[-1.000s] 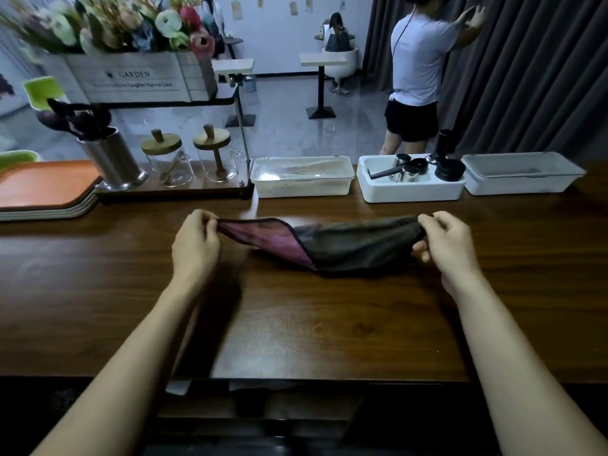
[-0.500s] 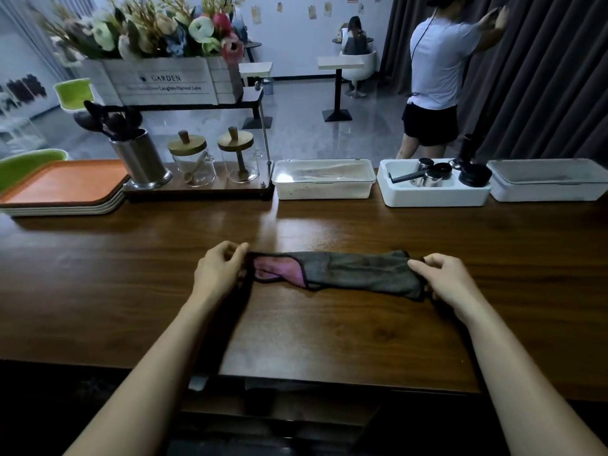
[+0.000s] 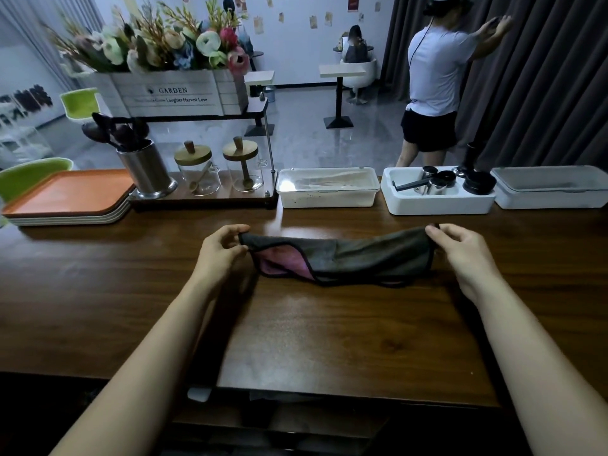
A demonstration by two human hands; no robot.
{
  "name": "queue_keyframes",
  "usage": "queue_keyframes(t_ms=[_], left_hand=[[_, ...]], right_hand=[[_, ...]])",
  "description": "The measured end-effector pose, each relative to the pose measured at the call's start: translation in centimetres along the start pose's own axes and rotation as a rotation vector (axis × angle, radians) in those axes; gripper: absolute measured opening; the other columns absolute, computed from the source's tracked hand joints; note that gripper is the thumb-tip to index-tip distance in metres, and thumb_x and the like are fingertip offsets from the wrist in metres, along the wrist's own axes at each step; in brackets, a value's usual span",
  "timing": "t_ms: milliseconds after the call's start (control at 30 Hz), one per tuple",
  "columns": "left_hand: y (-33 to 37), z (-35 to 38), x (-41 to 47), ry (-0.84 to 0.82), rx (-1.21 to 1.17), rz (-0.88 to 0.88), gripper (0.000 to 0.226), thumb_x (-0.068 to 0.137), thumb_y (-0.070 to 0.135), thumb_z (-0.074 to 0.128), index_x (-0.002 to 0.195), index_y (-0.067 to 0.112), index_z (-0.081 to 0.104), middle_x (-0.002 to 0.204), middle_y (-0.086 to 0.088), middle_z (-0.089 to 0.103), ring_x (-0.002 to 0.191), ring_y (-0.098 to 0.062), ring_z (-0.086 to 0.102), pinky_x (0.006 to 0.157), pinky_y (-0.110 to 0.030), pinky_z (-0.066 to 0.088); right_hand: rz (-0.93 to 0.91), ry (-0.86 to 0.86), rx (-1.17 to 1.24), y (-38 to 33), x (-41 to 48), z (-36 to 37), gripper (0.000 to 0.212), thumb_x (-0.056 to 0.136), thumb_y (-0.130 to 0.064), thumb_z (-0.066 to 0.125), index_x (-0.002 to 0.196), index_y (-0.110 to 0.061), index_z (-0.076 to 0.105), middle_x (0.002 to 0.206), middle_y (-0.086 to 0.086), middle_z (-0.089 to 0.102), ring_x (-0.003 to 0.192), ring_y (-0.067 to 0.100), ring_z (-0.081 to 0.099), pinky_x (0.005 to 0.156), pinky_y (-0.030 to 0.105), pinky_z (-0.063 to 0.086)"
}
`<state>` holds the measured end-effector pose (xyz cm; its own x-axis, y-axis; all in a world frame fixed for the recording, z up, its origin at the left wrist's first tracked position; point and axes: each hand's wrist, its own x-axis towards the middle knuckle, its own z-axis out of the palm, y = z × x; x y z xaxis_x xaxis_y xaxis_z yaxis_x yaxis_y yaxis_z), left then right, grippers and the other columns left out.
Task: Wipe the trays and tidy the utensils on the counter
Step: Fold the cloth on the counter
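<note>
head view: above the counter (image 3: 329, 340), toward its far edge, the left hand (image 3: 219, 253) and right hand (image 3: 462, 251) each pinch one end of the grey-pink cloth (image 3: 358, 258), which sags between them. best to fold it into a flat pad, then wipe the orange trays (image 3: 65, 192) at the far left corner.

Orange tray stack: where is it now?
Head view: the orange tray stack sits far left on the counter, left of the steel utensil holder.
</note>
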<state>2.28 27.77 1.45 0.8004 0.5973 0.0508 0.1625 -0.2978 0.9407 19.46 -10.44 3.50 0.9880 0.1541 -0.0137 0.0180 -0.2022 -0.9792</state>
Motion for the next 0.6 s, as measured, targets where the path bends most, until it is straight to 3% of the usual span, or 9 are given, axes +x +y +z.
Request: queue_keyframes(t_ms=[67,167,333,500,600], left_hand=[[0.3,-0.3,0.3,0.017,0.159,0.097,0.041,0.09,-0.004,0.069,0.105,0.034,0.071,0.101,0.003,0.073,0.089,-0.01,0.067,0.086,-0.026,0.051],[0.6,-0.8,0.5,0.094,0.352,0.205,0.038,0.09,0.001,0.071,0.1,0.037,0.068,0.1,0.007,0.073,0.089,-0.013,0.069,0.089,-0.032,0.053],[0.1,-2.0,0.7,0.186,0.487,0.317,0.05,0.09,0.002,0.07,0.093,0.051,0.06,0.099,0.012,0.072,0.091,-0.013,0.071,0.089,-0.037,0.056],[0.5,-2.5,0.7,0.256,0.526,0.333,0.037,0.091,0.0,0.068,0.113,0.03,0.071,0.105,0.001,0.076,0.095,-0.019,0.072,0.09,-0.044,0.057],[0.6,-2.3,1.3,0.292,0.534,0.299,0.028,0.093,0.006,0.067,0.112,0.026,0.072,0.105,0.001,0.076,0.096,-0.02,0.071,0.088,-0.042,0.055]], right_hand=[[-0.032,-0.034,0.017,-0.2,0.3,0.0,0.016,0.097,-0.029,0.064,0.091,-0.017,0.074,0.088,-0.004,0.073,0.09,0.015,0.064,0.084,0.032,0.047],[-0.014,-0.1,0.195,-0.3,0.6,0.2,0.017,0.101,-0.019,0.058,0.092,-0.018,0.072,0.093,-0.003,0.073,0.096,0.016,0.066,0.089,0.034,0.05],[0.052,-0.028,0.436,-0.5,1.0,0.1,0.014,0.101,-0.019,0.058,0.093,-0.017,0.069,0.102,0.0,0.073,0.108,0.016,0.066,0.097,0.034,0.051],[0.062,0.083,0.448,-0.5,1.1,-0.6,0.014,0.099,-0.026,0.061,0.09,-0.019,0.069,0.1,0.0,0.072,0.105,0.016,0.068,0.09,0.033,0.054],[0.088,0.072,0.444,-0.4,1.4,-0.5,0.013,0.098,-0.027,0.063,0.092,-0.017,0.069,0.103,0.003,0.073,0.103,0.018,0.071,0.088,0.035,0.058]])
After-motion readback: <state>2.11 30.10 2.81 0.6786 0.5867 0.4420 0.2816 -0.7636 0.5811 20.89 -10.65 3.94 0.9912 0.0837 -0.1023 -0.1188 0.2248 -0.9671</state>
